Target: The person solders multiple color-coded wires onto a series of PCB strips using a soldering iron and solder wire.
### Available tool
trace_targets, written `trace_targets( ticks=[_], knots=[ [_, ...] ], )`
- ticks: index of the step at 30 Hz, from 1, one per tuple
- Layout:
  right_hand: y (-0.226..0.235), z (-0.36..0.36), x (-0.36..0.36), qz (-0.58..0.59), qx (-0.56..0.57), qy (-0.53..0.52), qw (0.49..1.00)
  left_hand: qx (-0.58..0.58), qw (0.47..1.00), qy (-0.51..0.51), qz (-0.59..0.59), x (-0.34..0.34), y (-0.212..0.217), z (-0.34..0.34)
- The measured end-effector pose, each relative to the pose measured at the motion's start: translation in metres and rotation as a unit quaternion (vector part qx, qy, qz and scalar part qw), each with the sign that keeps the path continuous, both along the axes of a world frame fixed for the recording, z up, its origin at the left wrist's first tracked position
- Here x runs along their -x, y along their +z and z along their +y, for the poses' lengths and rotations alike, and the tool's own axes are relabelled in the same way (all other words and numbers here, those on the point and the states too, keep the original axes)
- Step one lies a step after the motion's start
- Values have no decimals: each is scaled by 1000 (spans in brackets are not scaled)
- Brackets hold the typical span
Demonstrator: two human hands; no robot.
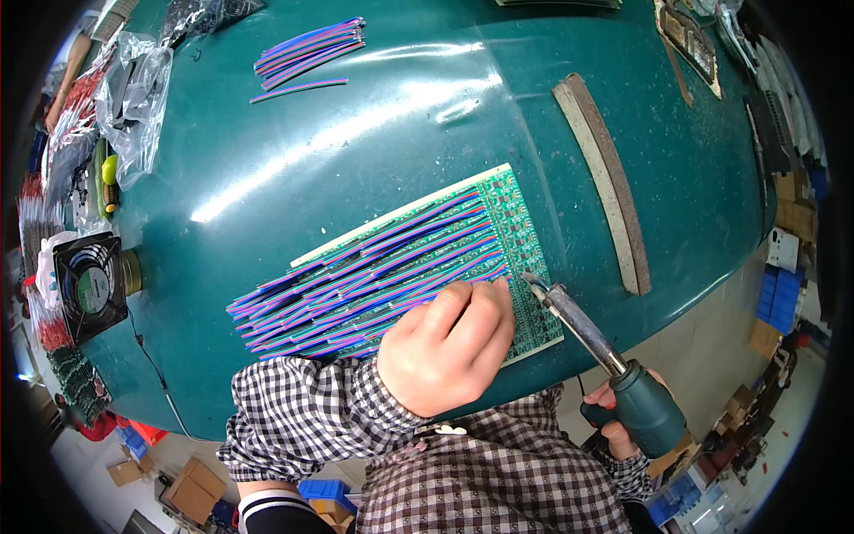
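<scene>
A green circuit board panel [520, 218] with pale edge strips lies tilted on the table in front of me. Rows of short ribbon wires [356, 278], striped blue, red and green, run across it from the left toward its column of solder points. My left hand [452, 343] is closed over the lower rows, fingertips pinched at a wire end near the solder points; the hand hides most of that wire. In my right hand [618, 418] is a soldering iron [654, 409] with a dark green handle. Its tip is just right of my left fingertips, close above the board.
A bundle of ribbon wires [311, 49] lies on the far side of the green table [356, 160]. A curved grey-brown strip [609, 182] lies right of the board. At the left edge stand a small black fan [89, 285] and a clear plastic bag [133, 98].
</scene>
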State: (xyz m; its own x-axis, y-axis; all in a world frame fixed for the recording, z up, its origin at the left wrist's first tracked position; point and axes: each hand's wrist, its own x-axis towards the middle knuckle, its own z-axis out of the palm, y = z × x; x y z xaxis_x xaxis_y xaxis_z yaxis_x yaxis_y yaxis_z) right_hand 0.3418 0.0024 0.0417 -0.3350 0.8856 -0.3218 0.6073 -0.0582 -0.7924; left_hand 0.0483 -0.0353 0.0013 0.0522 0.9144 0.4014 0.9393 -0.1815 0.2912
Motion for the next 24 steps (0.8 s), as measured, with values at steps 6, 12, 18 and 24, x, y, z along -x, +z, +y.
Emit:
trace_targets(
  ticks=[6,12,18,24],
  knots=[
    [1,1,1,-4,3,7,1000,25,998,-12,-48,5,4,2],
    [1,3,0,18,16,16,1000,42,997,-22,-69,8,6,3],
    [-7,-2,-14,18,-7,26,999,48,991,-21,-121,11,5,4],
    [-6,-2,-13,25,4,25,999,50,992,-27,-109,12,6,3]
  ],
)
